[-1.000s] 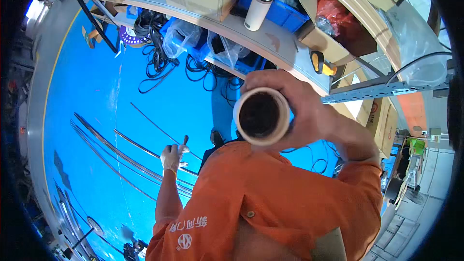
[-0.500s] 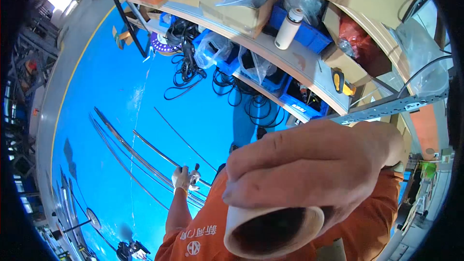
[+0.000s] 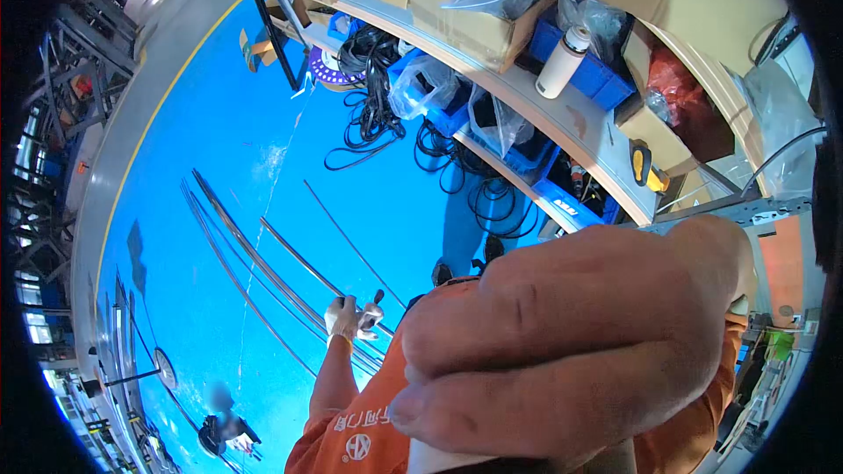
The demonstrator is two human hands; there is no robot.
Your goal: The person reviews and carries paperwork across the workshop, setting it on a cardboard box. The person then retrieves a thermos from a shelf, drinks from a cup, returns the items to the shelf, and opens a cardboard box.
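My right hand (image 3: 571, 342), bare and very close to the camera, has its fingers wrapped round a pale cup (image 3: 443, 458). Only a strip of the cup shows at the bottom edge. At the lower centre, my left hand (image 3: 342, 319), which looks gloved in white, is closed on a small object with a dark knob (image 3: 378, 297) that I cannot make out. Below that hand, long thin strips (image 3: 255, 256) lie on the blue floor. The orange shirt (image 3: 351, 426) covers my torso and upper arms.
A shelf (image 3: 518, 92) holds a white bottle (image 3: 563, 63), blue bins (image 3: 595, 79), cardboard boxes and a yellow-black tool (image 3: 645, 167). Black cables (image 3: 373, 57) hang to the floor. Another person (image 3: 224, 426) is at the lower left, near a round disc on a stand (image 3: 164, 369).
The cup has dropped toward the bottom edge, and its open mouth no longer shows. My right hand fills more of the view. The shelf and floor have shifted right as the view turned.
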